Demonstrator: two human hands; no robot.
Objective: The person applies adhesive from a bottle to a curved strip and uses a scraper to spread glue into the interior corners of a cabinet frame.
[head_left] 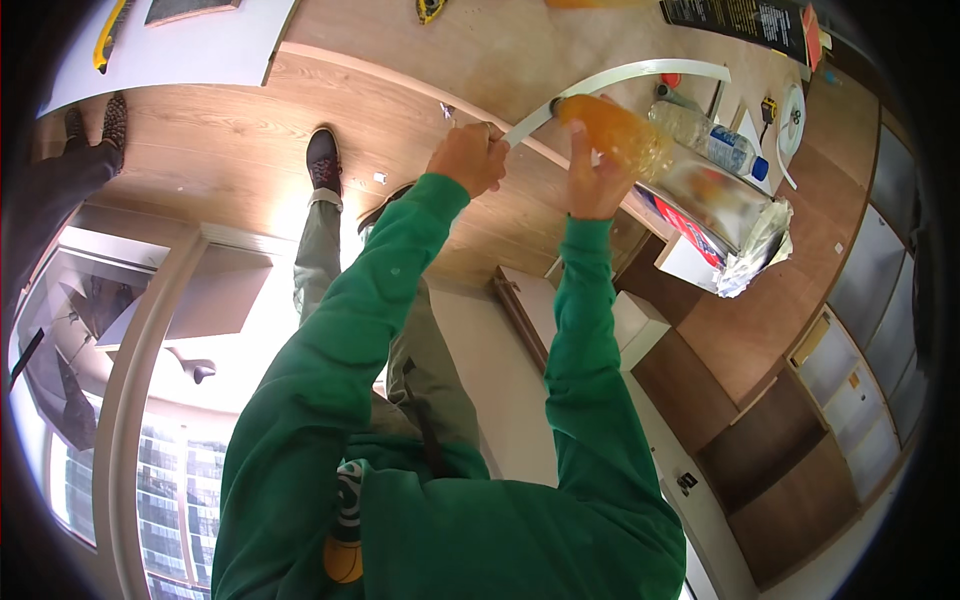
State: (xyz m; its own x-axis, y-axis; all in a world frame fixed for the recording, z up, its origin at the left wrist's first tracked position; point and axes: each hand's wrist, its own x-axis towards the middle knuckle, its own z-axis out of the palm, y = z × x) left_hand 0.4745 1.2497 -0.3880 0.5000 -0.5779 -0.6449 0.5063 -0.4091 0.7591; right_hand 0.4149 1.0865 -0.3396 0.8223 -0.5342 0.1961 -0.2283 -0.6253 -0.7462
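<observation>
My left hand [468, 160] is closed, pinching the near end of a thin white strip [640, 70]. From there the strip arcs up and to the right over the wooden board [560, 45]. In my right hand [600, 178] is a clear plastic bottle of amber-orange liquid [612, 130], tipped sideways. Its dark narrow tip points left and meets or nearly meets the strip close to my left hand; whether they touch I cannot tell.
Right of my right hand are a clear bottle with a blue cap [730, 150], a metal can with crumpled wrapping [755, 245], a tape measure [768, 110] and a white coil [793, 118]. A yellow utility knife [108, 38] lies on a white panel [205, 48]. Another person's shoes [115, 120] show at left.
</observation>
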